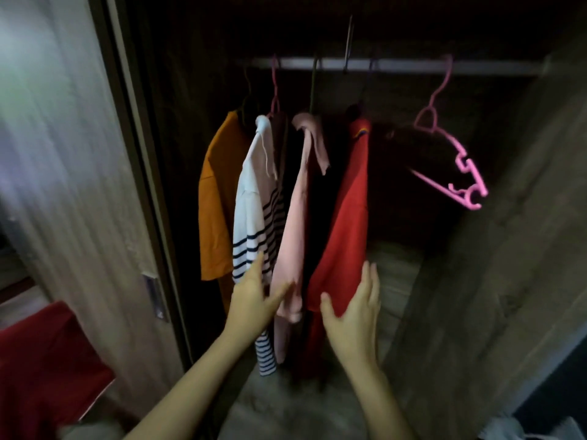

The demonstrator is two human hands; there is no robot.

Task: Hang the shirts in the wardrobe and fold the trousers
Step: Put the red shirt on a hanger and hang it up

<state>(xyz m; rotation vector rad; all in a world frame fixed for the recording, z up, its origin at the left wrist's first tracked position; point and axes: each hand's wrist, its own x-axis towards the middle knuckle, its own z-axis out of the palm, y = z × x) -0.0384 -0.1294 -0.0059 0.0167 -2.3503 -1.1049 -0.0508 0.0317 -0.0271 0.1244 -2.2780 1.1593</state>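
Several shirts hang from the wardrobe rail (397, 64): an orange shirt (216, 198), a white shirt with dark stripes (254, 217), a pink shirt (295, 223) and a red shirt (346, 223). My left hand (254, 300) reaches in with straight fingers, touching the lower edge of the striped and pink shirts. My right hand (355, 309) lies open against the hem of the red shirt, thumb spread. Neither hand grips anything. An empty pink hanger (451, 160) hangs tilted at the right end of the rail.
The wardrobe's sliding door (82, 173) with a metal handle (155, 296) stands to the left. A red cloth (41, 369) lies at lower left. The wardrobe's right wall (508, 249) is close. Pale fabric (514, 428) shows at the bottom right corner.
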